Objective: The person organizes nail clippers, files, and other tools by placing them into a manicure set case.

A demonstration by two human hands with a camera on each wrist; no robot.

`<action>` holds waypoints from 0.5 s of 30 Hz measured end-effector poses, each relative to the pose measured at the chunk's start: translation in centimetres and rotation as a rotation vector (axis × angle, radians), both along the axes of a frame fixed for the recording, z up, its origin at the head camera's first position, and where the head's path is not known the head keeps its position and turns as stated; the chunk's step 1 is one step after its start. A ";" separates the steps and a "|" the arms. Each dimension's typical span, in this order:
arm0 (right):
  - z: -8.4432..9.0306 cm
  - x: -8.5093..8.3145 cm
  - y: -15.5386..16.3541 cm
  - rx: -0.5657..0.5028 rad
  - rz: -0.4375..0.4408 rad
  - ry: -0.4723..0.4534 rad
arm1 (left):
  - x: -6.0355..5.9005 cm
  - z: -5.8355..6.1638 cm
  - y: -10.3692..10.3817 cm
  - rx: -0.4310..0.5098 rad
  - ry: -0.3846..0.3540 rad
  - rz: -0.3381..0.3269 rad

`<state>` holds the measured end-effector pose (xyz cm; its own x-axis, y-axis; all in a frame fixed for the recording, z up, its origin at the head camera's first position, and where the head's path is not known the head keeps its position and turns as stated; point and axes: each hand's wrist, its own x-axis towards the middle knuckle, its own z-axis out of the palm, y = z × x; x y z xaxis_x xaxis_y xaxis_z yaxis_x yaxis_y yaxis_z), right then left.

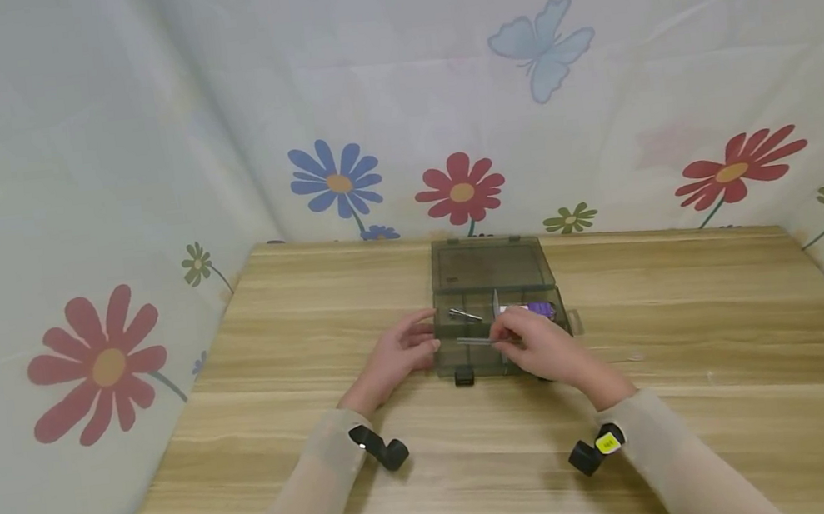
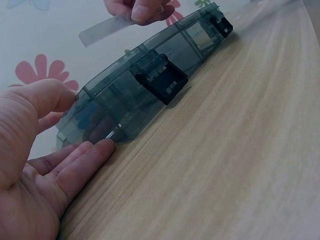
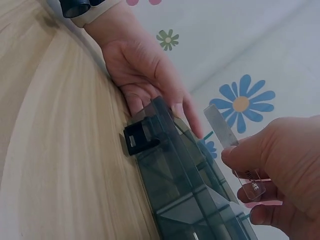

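Head view: smoky clear organizer box (image 1: 497, 315) lies open on the wooden counter (image 1: 694, 361), near the middle of the far edge, lid tipped back toward the flowered backdrop. Left hand (image 1: 400, 354) rests against the box's left wall, fingers fairly straight, grip spread and holding nothing. Right hand (image 1: 538, 344) is over the front compartments, pinching a thin clear divider strip (image 1: 477, 340) that lies roughly level. A purple item (image 1: 538, 309) and a small metal piece (image 1: 463, 313) sit in the middle row.

Left wrist view: left hand (image 2: 35, 165) touches the box (image 2: 135, 95) end, fingertips on the counter (image 2: 225, 150) at its base, thumb on the upper edge. Black latch (image 2: 162, 80) on the front wall. Strip (image 2: 102, 31) held above the box by fingers at the top.

Right wrist view: right hand (image 3: 280, 170) pinches the strip (image 3: 225, 130) between thumb and fingers, tilted above the box (image 3: 185, 190). Left hand (image 3: 145, 75) lies flat against the box's far end.
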<state>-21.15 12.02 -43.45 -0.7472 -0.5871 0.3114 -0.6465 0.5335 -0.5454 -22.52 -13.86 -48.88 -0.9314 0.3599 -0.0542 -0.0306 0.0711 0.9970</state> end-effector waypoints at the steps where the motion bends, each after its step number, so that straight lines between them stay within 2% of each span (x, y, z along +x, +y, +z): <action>1: 0.0 0.0 -0.2 0.004 -0.002 -0.002 | 0.1 0.4 0.0 0.003 0.001 -0.007; 7: -0.4 -0.1 -1.1 0.035 -0.010 -0.003 | 0.7 2.0 0.0 0.002 0.011 -0.033; 9: -0.6 -0.1 -1.3 0.040 -0.008 0.002 | 0.7 1.8 0.0 0.009 0.005 -0.027; 15: -0.9 -0.2 -1.9 0.072 0.005 0.018 | -0.1 -0.3 0.0 0.022 0.010 0.015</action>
<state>-21.34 10.11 -44.32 -0.7385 -0.6124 0.2821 -0.6590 0.5672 -0.4939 -22.58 -13.86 -49.21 -0.9372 0.3469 -0.0367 -0.0211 0.0487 0.9986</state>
